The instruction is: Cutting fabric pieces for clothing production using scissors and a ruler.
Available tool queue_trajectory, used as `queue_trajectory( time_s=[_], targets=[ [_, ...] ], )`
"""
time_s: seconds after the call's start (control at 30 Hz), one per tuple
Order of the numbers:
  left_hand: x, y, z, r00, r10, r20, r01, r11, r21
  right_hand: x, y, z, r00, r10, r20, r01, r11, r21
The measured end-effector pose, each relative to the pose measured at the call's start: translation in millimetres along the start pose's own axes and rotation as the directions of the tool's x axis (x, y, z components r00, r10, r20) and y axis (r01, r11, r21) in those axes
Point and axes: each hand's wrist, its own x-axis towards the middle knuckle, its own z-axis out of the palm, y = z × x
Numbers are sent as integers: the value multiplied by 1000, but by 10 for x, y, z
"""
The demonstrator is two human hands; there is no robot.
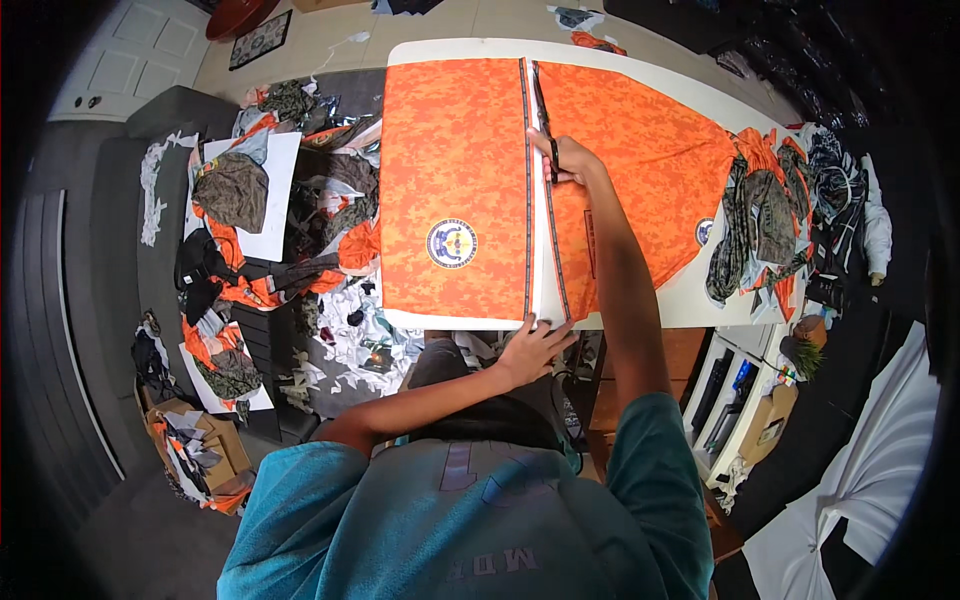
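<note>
An orange camouflage-print fabric panel (pixel 450 150) with a round emblem lies flat on the white table. Beside it, a second orange piece (pixel 640 150) tapers to the right, a narrow white gap between their dark-striped edges. My left hand (pixel 537 352) rests at the near edge of the table, fingers spread over the lower ends of those edges. Farther up the gap, my right hand (pixel 570 160) is closed around a small dark-handled tool at the edge of the right piece. Its kind is mostly hidden by the fingers.
The white table (pixel 480 48) bears a heap of mixed fabric pieces (pixel 765 215) at its right end. On the left, a dark sofa (pixel 110 230) holds more cloth pieces and white boards. White scraps (pixel 355 330) and a cardboard box (pixel 215 445) of offcuts lie below.
</note>
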Motion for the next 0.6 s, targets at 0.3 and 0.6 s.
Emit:
queue_trajectory(
  time_s=[0.3,0.6],
  targets=[
    [-6,-10,-3,1000,-1,6,1,1000,-6,107,-5,-23,1000,-3,-8,3,1000,6],
    [17,-7,-25,1000,0,17,1,999,-37,111,-104,-63,1000,-14,12,14,1000,20]
  ],
)
